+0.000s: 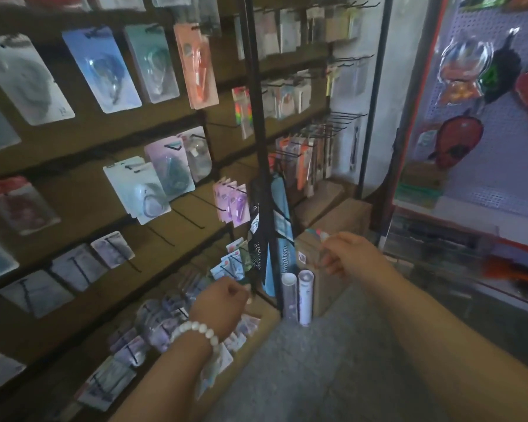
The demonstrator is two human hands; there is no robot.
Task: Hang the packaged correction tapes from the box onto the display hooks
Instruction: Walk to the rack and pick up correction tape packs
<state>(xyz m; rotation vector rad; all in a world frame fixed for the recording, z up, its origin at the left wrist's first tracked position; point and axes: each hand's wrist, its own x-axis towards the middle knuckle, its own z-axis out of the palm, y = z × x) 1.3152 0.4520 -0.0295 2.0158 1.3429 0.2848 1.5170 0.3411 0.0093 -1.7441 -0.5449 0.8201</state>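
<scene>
The right hand (346, 254) pinches a small packaged correction tape (316, 239) between thumb and fingertips. The pack is blurred; its long axis seems to run upward and leftward from the fingers, the coloured top end tilted toward the black upright post (258, 147) of the rack. Holding it by the lower part probably leaves the hanging hole at the top free, though the hole itself cannot be made out.

The left hand (223, 306), with a white bead bracelet (195, 328) at the wrist, is curled nearly into a fist just left of the post's lower end. Whether it grips a pack or steadies a hook cannot be told.

Left of the post, wooden rails carry black display hooks (189, 219), some bare, some holding carded packs (153, 190). Low down, below the left hand, many small packs (128, 351) already hang in rows. Just right of the post's base, beneath the right hand, stands a cardboard box (305, 257) with two rolled tubes (297, 296) in front. Further right of the post is a pegboard (485, 166) with toys.
</scene>
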